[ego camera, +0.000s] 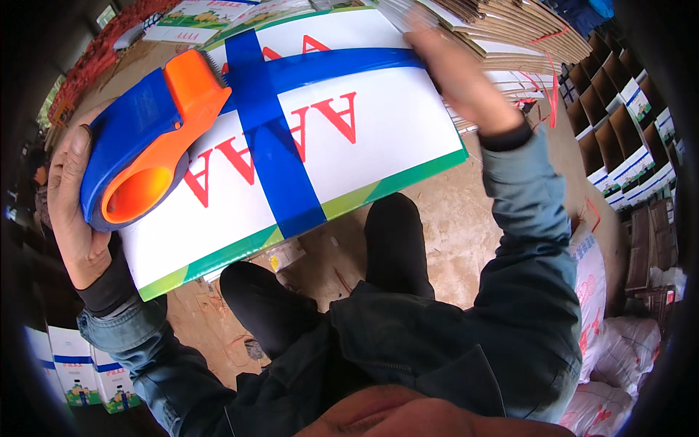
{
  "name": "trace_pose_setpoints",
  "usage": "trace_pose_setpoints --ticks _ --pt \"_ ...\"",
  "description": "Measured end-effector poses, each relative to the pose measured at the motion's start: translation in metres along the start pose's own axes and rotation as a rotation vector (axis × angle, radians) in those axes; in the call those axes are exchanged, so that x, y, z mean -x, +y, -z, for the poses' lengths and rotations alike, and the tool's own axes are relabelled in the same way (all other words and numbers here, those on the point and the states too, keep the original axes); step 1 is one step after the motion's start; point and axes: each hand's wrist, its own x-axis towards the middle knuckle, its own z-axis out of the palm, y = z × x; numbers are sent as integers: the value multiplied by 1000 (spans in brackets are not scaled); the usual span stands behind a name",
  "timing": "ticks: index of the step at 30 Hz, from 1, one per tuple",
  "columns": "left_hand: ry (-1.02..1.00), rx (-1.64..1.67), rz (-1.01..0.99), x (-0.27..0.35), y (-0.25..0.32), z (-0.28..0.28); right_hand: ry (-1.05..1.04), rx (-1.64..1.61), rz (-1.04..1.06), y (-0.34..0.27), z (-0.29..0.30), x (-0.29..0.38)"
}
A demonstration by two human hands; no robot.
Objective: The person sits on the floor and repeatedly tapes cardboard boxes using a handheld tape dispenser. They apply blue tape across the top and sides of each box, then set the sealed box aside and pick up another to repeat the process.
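Observation:
A white cardboard box (377,120) with red letters and green trim lies before me. Blue packing tape (289,169) runs across its top, and another blue strip crosses it towards the right edge. At the box's left end, my left hand (71,191) grips a blue and orange tape dispenser (147,136) from its outer side. The dispenser's toothed edge lies close to the tape crossing. My right hand (458,71), blurred, is at the box's right edge by the end of the strip. Its fingertips are too smeared to show whether they hold anything.
Flattened cardboard cartons (519,38) are stacked at the upper right. Open boxes (617,125) stand in rows beyond them. White woven sacks (590,306) sit at the right, and taped boxes (76,366) stand at the lower left. Scraps litter the floor (458,218) around my feet.

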Motion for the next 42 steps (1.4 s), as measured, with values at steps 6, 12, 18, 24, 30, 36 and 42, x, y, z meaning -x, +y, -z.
trace_pose_setpoints --ticks 6,12,18,24,30,36,42 --pt "-31 8 4 1 0 -1 122 70 -283 5 -22 -4" --pt "-250 -117 -33 -14 5 24 42 154 -270 8 -12 -3" --pt "8 -97 66 -12 -1 95 97 119 -317 8 -21 -9" --pt "21 61 88 -12 -36 166 75 65 -394 9 -19 -14" --pt "-8 173 201 0 -94 215 115 85 -394 9 -17 -14" --pt "206 243 216 24 -179 285 130 69 -367 11 -17 -15" --pt "245 244 233 56 -233 279 148 161 -344 12 -16 -17"
